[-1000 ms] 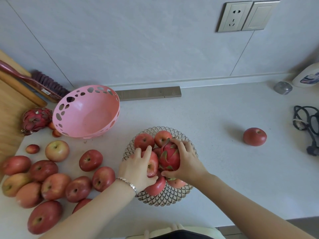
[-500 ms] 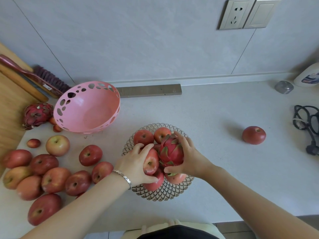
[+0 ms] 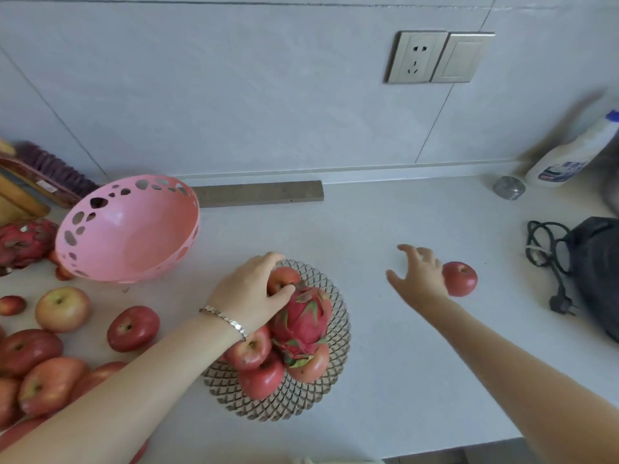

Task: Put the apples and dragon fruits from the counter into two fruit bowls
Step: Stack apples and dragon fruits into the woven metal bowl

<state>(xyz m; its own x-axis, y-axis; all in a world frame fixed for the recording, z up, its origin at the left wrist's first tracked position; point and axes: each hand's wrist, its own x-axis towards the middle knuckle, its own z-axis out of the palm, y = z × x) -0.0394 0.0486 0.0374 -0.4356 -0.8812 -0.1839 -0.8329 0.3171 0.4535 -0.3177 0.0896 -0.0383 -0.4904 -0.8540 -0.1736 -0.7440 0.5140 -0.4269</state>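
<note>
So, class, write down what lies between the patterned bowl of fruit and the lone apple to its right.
Head view: only the open right hand, beside the lone apple, over bare counter.

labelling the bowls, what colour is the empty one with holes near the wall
The holed bowl is plain pink, clearest in the head view.

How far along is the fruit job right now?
Done: the patterned bowl holds several apples with a dragon fruit on top. In hand: the left hand grips the back apple there; the right hand is open by the lone apple. Left: the apple pile, second dragon fruit, and the empty pink bowl.
</note>
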